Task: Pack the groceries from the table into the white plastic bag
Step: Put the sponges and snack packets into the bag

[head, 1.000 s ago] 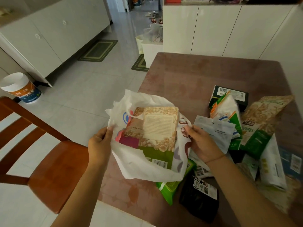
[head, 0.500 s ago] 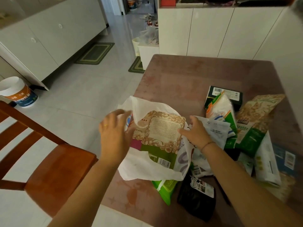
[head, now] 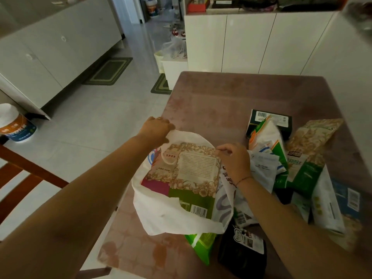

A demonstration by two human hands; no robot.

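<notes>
The white plastic bag (head: 167,216) lies at the left edge of the surface (head: 221,93), with a floral-bordered packet (head: 187,170) partly inside. The left hand (head: 156,128) grips the bag's far rim, and the right hand (head: 234,161) pinches its right rim at the packet's corner. The loose groceries (head: 302,168) crowd the right side, touching the bag.

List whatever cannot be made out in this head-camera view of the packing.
All in the head view:
the flat floral-bordered package: lower edge hidden by the white plastic bag; print too small to read.
the bright green packet: mostly buried under the bag.
the right hand: bag rim or package corner pinched? Its own fingers cover the spot.
the blue packet: dim, overlapped by a white pouch.
</notes>
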